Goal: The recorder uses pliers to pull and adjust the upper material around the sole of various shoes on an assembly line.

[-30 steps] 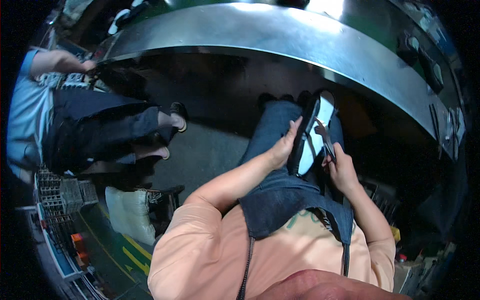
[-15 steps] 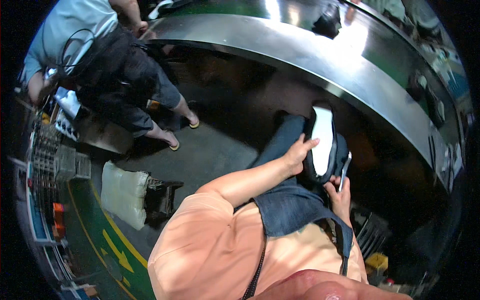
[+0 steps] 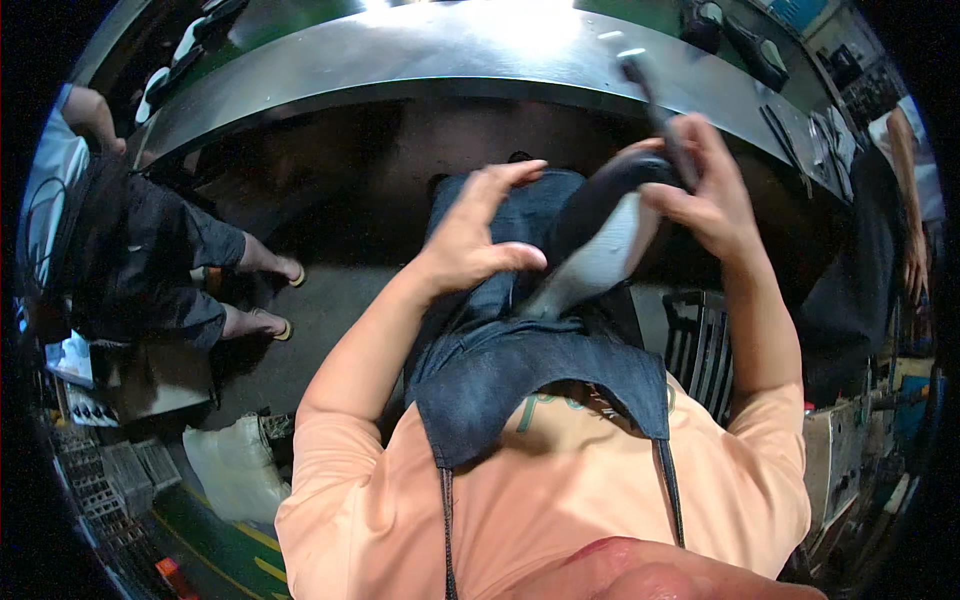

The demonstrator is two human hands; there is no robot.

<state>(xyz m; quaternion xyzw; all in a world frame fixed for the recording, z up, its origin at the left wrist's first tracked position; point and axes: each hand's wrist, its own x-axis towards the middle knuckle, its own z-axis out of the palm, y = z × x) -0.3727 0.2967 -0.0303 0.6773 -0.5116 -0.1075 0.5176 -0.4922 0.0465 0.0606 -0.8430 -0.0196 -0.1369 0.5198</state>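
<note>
A dark shoe (image 3: 603, 250) with a whitish-grey sole lies tilted across my lap, its outline smeared by motion. Just to its left, my left hand (image 3: 470, 240) is open, thumb and fingers apart, holding nothing. My right hand (image 3: 715, 200) is closed round a dark-handled tool (image 3: 654, 100) above the shoe's far right end. The tool points up toward the bench, and its bright-tipped head is too blurred to name. Whether the right fingers also touch the shoe is hard to tell.
A metal-edged bench (image 3: 440, 62) curves across in front. Dark shoes (image 3: 755, 55) stand at its far right, long thin tools (image 3: 788, 145) nearer. A person (image 3: 120, 240) stands left, another person's arm (image 3: 908, 200) shows right. A pale padded stool (image 3: 235, 470) is at lower left.
My left hand has let go of the shoe. The shoe has tipped over toward my lap, and the right hand has risen with the tool. The view has swung right.
</note>
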